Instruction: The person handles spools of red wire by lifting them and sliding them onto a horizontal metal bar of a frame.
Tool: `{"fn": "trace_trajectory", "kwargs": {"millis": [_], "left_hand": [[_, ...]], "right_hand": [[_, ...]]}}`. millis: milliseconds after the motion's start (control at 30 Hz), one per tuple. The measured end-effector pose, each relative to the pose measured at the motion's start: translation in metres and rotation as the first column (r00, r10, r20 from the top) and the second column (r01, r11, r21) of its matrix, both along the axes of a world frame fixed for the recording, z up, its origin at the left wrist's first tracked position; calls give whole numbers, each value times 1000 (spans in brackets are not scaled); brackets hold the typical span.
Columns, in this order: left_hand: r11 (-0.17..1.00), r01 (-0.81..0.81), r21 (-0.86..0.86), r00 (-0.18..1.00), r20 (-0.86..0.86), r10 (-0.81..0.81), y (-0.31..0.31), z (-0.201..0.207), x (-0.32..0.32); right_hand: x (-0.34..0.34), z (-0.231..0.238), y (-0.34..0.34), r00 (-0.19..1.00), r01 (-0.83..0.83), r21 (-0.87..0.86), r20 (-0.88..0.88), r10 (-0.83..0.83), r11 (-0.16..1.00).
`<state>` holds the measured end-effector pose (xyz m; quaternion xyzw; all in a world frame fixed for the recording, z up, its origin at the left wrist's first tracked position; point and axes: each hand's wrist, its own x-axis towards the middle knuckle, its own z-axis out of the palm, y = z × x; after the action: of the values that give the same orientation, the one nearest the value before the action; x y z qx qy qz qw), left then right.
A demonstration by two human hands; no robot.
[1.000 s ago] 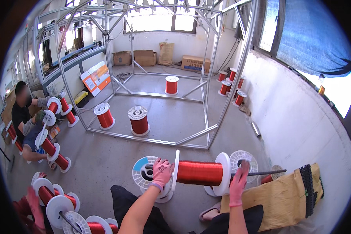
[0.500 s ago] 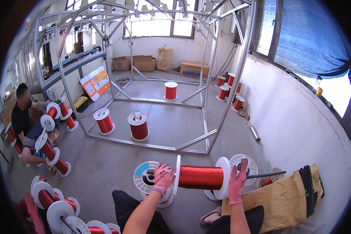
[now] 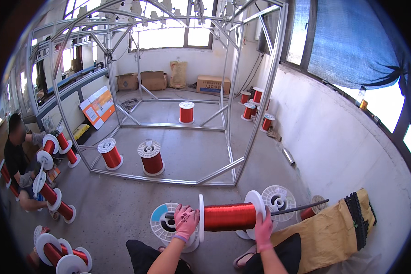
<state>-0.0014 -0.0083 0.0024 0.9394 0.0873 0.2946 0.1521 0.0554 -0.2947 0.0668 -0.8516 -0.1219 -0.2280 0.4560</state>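
Head view: one red-wound spool (image 3: 229, 216), lying on its side in front of me, between my two hands; one dark rod (image 3: 302, 208), jutting out past the spool's white right flange (image 3: 255, 197); my left hand (image 3: 186, 222), pink-gloved, fingers curled around the rod just outside the white left flange (image 3: 201, 220); my right hand (image 3: 263, 230), pink-gloved, blurred, up against the right flange, whether clasping the rod or merely pressing I cannot tell; one spool with a blue patch (image 3: 159, 213), just beyond my left hand; one white-flanged spool (image 3: 286, 205), beyond my right hand; one tan sheet with black edging (image 3: 324, 232), on my right, near the rod's outer end; one metal frame (image 3: 173, 181), standing ahead, with red spools (image 3: 151, 160) upright inside its base; one co-worker (image 3: 17, 153), far left, beside more spools of red
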Motion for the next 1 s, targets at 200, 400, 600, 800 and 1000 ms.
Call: {"fn": "trace_trajectory", "kwargs": {"millis": [200, 400, 600, 800, 1000], "left_hand": [[998, -37, 41, 997, 71, 34, 13, 1, 21], [999, -39, 1, 999, -8, 39, 9, -1, 2], [999, 9, -44, 1000, 2, -9, -10, 13, 18], [999, -38, -29, 999, -15, 38, 1, 4, -1], [999, -23, -24, 1000, 15, 24, 7, -5, 2]], "right_hand": [[-41, -60, -56, 945, 151, 2, -293, -144, 988], [19, 22, 2, 996, -40, 15, 82, 38, 999], [-33, -207, -130, 993, 28, -399, -97, -73, 917], [27, 50, 5, 998, -56, 137, 13, 54, 989], [-53, -59, 6, 966, 171, 150, -221, -135, 974]]}}
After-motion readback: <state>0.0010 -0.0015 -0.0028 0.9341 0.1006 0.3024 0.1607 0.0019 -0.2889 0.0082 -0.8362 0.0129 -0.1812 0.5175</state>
